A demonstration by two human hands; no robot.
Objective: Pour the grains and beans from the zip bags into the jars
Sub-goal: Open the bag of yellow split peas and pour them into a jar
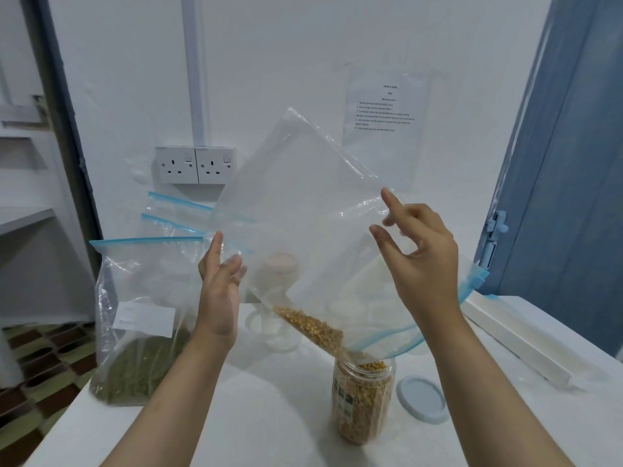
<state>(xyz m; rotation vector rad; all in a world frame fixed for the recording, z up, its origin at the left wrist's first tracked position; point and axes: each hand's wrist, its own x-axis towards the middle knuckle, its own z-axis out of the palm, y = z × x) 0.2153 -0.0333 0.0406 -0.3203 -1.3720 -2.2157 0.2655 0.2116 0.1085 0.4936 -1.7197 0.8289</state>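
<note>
A large clear zip bag [303, 203] with a blue zip hangs tilted over the table, mouth down to the right. Yellow beans [310, 326] slide along its lower edge into an open clear jar [362, 402], which is nearly full of them. My left hand [219, 284] pinches the bag's left edge, thumb in front and fingers seen through the plastic. My right hand [418, 251] is at the bag's right side, index finger and thumb spread apart and touching the plastic; I see no clear grip.
The jar's grey lid [421, 399] lies flat right of it. A bag of green beans [135, 365] stands at the table's left edge, with more zip bags [175, 214] behind. Glass jars [279, 335] show through the held bag. A long white box [526, 345] lies at right.
</note>
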